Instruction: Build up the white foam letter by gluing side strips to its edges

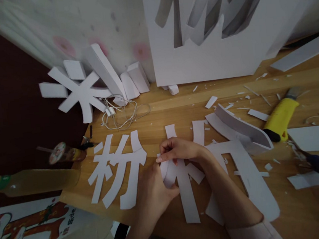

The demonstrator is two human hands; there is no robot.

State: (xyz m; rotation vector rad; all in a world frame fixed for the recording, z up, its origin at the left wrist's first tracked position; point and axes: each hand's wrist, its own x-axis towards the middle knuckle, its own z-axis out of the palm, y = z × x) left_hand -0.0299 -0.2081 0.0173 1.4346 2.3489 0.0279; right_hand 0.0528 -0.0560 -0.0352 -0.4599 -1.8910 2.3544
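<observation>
Both of my hands meet over a white foam-board character cutout (pixel 186 193) lying flat on the wooden table (pixel 302 210). My right hand (pixel 180 149) pinches the upper left edge of the cutout, where a thin white facing sheet (pixel 168 172) curls up. My left hand (pixel 153 195) grips the same curled sheet from below. To the left lies another flat white character cutout (pixel 117 170), untouched.
A yellow utility knife (pixel 281 115) lies at the right among white scraps. A large cut-out foam board (pixel 212 52) leans on the wall behind. Thick foam letters (pixel 78 92) and a white cable (pixel 121 116) sit back left. A bottle (pixel 39 181) lies at the left edge.
</observation>
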